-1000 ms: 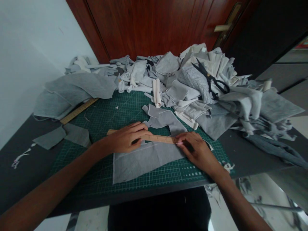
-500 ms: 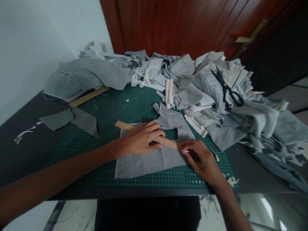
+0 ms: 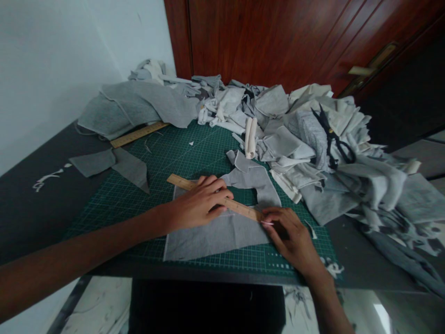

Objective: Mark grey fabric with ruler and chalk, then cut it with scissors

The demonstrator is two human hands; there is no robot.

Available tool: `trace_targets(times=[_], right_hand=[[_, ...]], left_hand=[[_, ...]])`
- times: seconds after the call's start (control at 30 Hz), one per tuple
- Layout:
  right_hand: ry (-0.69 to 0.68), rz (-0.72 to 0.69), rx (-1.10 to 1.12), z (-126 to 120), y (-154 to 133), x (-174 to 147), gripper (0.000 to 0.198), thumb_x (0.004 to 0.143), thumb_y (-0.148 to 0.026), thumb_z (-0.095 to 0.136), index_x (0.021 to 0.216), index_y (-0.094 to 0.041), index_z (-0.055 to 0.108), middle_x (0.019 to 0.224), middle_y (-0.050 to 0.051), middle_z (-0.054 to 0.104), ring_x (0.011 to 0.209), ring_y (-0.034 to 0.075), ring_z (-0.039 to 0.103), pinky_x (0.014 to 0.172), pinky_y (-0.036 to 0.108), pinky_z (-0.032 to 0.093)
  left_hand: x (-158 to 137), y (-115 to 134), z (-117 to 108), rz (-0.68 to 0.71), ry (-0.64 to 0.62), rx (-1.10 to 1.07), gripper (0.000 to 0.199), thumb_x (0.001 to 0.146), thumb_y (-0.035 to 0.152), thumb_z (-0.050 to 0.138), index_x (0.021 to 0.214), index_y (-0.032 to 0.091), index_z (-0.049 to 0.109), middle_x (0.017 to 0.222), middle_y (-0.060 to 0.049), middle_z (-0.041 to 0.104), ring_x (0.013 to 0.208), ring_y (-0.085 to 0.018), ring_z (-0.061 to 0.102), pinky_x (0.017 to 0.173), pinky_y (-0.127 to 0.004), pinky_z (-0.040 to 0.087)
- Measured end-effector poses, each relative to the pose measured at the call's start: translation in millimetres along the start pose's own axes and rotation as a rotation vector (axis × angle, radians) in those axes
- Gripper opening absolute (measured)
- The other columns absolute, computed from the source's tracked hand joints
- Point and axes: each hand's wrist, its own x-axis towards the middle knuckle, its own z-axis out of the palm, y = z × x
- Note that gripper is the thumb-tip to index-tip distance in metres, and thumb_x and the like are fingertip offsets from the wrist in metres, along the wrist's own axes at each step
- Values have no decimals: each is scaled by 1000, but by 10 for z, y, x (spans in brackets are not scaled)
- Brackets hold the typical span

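Observation:
My left hand (image 3: 201, 204) lies across a wooden ruler (image 3: 245, 209), fingers over its far edge and thumb along the near side, holding it down. Beneath the ruler is a flat piece of grey fabric (image 3: 212, 241), spread on a green cutting mat (image 3: 184, 157). My right hand (image 3: 294, 236) is at the ruler's right end, its thumb and forefinger pinching a thin pink stick (image 3: 267, 223) beside the ruler. What kind of stick it is, I cannot make out. Beyond the ruler lies a grey fabric offcut (image 3: 248, 178) with a notched edge.
Heaped grey and white fabric scraps (image 3: 288, 144) cover the back and right of the table. Black scissors (image 3: 333, 134) rest on that heap. Another wooden ruler (image 3: 139, 134) sits at the back left, near two grey scraps (image 3: 130, 168). A brown door (image 3: 264, 41) stands behind.
The camera view has shifted and tilted slightly, so the background sits further right. Both hands stay at the ruler, with no clear change in what they hold.

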Motion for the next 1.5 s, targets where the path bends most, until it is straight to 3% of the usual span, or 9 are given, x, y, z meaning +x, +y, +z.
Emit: trace_targets(times=[0.33,0.73,0.97,1.13,1.3,1.5], right_hand=[[17,-6,-1,-1,10,4,8,108,-21,63,112,-27,62,121,10,71,112,29,69,94,48,58],[8,-27,-2,-26,-12,-23,12,108,-18,62,115,-27,64,123,10,68,112,27,69,93,47,60],[7,-95,-1,-23,-19,-1,12,107,-16,65,113,-25,64,115,7,71,105,25,68,90,41,57],[-9,-86,10,-44,-12,13,14,106,-14,66,112,-26,65,112,6,72,104,24,66,90,39,55],[53,-10,53,27,-150,42,10,104,-15,70,107,-24,68,107,4,70,100,22,66,89,37,53],[153,178,85,325,-439,197,8,101,-20,75,95,-24,74,87,0,67,81,22,63,74,35,46]], left_hand=[[91,-123,-6,115,-46,86,6,108,20,58,110,21,64,112,-6,66,109,-27,55,95,-40,36],[-5,-28,-30,91,-69,44,8,108,23,60,113,20,66,113,-6,66,111,-27,56,99,-40,38],[4,-76,12,126,-23,-37,24,109,25,56,129,25,71,117,-6,64,113,-26,55,102,-41,41],[26,-40,30,108,-12,-124,23,106,17,57,118,26,75,115,-6,63,113,-24,55,102,-41,41],[33,-76,53,118,-8,-170,22,106,20,60,118,26,77,114,-5,63,113,-24,56,101,-40,41],[36,-107,82,142,27,-165,22,106,20,64,120,26,79,113,-5,65,110,-23,58,98,-38,43]])
